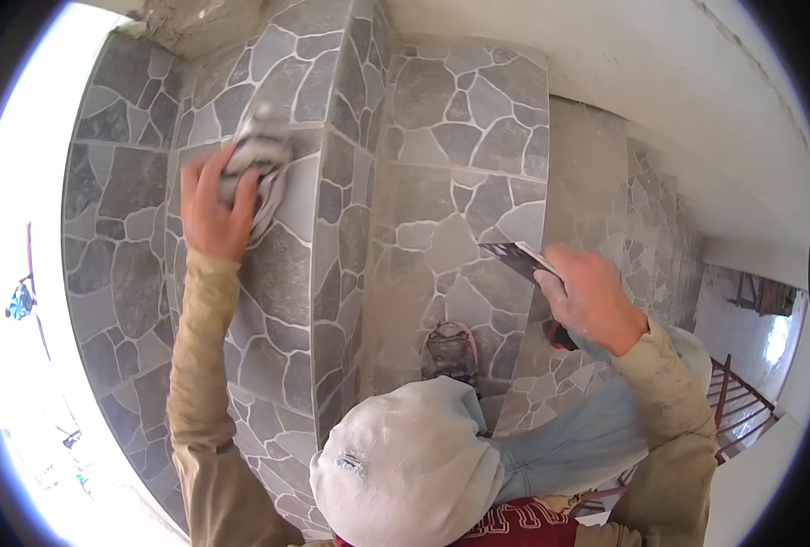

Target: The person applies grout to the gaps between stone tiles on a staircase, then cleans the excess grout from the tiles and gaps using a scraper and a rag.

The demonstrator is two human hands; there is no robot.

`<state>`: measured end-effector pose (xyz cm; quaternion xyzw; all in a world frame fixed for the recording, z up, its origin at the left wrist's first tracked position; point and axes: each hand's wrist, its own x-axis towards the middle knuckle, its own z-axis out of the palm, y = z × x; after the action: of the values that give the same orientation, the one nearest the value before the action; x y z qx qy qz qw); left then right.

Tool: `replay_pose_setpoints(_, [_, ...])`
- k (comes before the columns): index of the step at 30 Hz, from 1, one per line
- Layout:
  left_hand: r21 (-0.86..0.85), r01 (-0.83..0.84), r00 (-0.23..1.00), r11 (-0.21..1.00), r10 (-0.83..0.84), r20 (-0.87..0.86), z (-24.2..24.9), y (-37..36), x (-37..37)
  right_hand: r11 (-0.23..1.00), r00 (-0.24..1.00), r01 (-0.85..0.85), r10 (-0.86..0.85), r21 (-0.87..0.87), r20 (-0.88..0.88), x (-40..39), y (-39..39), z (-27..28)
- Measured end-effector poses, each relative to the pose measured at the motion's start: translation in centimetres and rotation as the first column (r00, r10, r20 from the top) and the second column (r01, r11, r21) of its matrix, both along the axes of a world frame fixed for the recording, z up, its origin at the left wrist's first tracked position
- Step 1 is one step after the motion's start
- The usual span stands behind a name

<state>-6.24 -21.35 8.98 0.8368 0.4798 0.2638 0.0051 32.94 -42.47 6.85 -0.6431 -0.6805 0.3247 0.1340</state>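
My left hand (215, 205) is closed around a bunched grey rag (257, 169), pressed to the stone-patterned tile (282, 264) on the raised ledge. Both hand and rag are blurred by motion. Over the lower tiled step, my right hand (597, 296) grips a flat dark scraper (513, 259) with a light edge. Its blade points left and is apart from my left hand. The fingers wrap round its near end, so the handle is hidden.
Below my hands are my bent knee (405, 465) in pale trousers and a dark shoe (451, 354). A tiled edge (314, 301) drops between the ledge and the step. Plastered wall (679, 55) rises at top right; reddish railings (738, 410) stand at lower right. Bright open space lies left.
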Motion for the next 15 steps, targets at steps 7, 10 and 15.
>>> replay_pose_setpoints(7, [0.026,0.224,0.951,0.974,-0.212,-0.227,-6.6,14.1,24.4,0.997,0.999,-0.024,0.022,0.078,0.025,2.1,-0.1,-1.7])
replay_pose_setpoints(10, [-0.079,0.020,0.945,0.997,-0.045,-0.323,-11.9,16.7,28.0,0.993,0.994,-0.107,0.107,0.055,0.012,3.3,-0.5,-2.5])
replay_pose_setpoints(15, [-0.039,-0.108,0.978,0.993,0.100,-0.182,-28.4,13.5,21.8,0.991,0.989,-0.134,0.136,0.028,-0.063,3.9,-1.3,-2.8])
